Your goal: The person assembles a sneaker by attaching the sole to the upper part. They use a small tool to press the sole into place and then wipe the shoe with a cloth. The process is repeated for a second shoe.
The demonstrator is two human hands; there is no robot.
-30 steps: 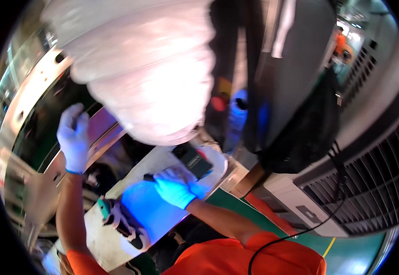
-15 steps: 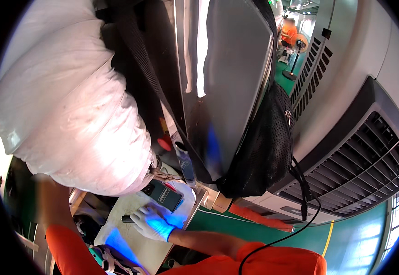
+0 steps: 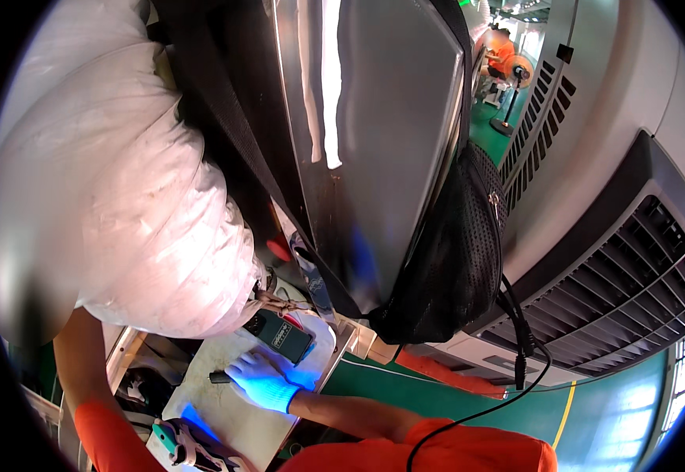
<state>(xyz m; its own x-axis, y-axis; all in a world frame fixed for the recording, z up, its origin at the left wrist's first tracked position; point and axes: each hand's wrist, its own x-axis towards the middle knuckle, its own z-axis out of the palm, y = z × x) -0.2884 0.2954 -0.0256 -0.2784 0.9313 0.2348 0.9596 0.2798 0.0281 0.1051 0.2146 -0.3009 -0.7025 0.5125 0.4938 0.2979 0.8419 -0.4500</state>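
My right hand (image 3: 262, 381), in a white knit glove lit bright blue, rests low over a pale board (image 3: 236, 429). Its fingers close on a short black cylinder (image 3: 219, 377) whose end sticks out to the left; the rest is covered. Just beyond the glove lies a dark, phone-like rectangular object (image 3: 286, 338). My left forearm (image 3: 83, 354) rises at the lower left beside a large white fabric duct (image 3: 153, 212). The left hand is lost in a blurred patch near the duct's lower edge, so its fingers do not show.
A grey metal panel (image 3: 374, 141) and black mesh bag (image 3: 448, 259) hang ahead. At right stands a big vented cooling unit (image 3: 633, 259) with a black cable (image 3: 515, 393). A white-and-green object (image 3: 189, 447) lies at the near edge. Far off, a person (image 3: 501, 53) sits by a fan (image 3: 518, 72).
The view has shifted slightly. My left arm has moved a little outward to the left, and a blurred patch now covers the duct's left edge. The right hand stays closed on the black cylinder.
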